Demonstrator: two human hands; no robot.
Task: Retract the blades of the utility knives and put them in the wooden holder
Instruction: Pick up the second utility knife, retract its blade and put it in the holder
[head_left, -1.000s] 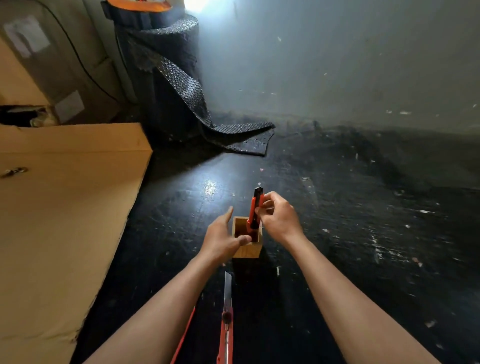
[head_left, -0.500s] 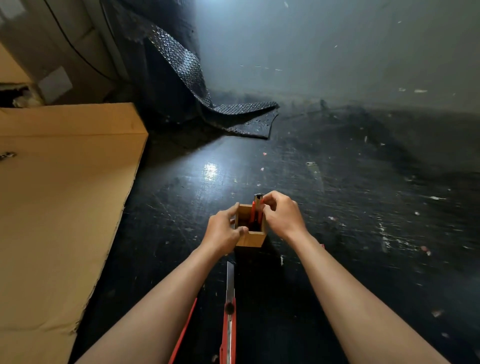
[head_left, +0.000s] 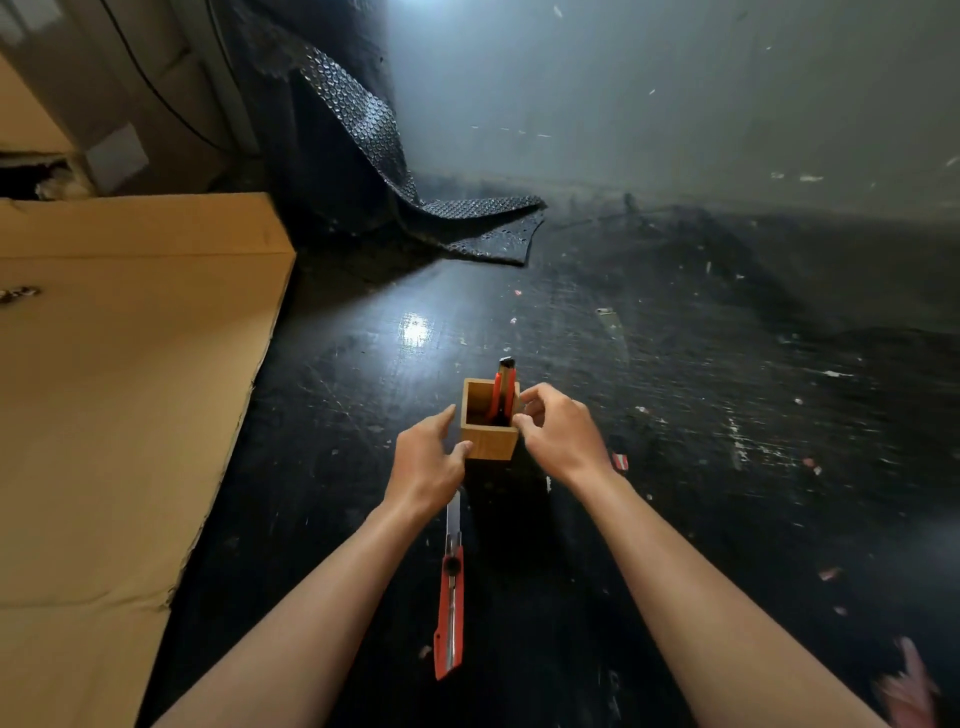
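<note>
A small square wooden holder (head_left: 488, 442) stands on the black floor. An orange utility knife (head_left: 505, 385) stands upright inside it, its black end poking above the rim. My left hand (head_left: 426, 462) grips the holder's left front corner, thumb on the front wall. My right hand (head_left: 563, 436) hovers at the holder's right side with fingers loosely curled and nothing in them. A second orange utility knife (head_left: 450, 603) lies on the floor between my forearms, its blade out and pointing at the holder.
A large cardboard sheet (head_left: 130, 395) covers the floor on the left. Black bubble wrap (head_left: 395, 171) drapes down by the grey wall at the back. A small red-and-black piece (head_left: 618, 457) lies right of my right hand. The floor is scuffed and littered with scraps.
The orange knife went down into the holder and my right hand let go of it, shifting to the holder's right side. My left hand stayed on the holder.
</note>
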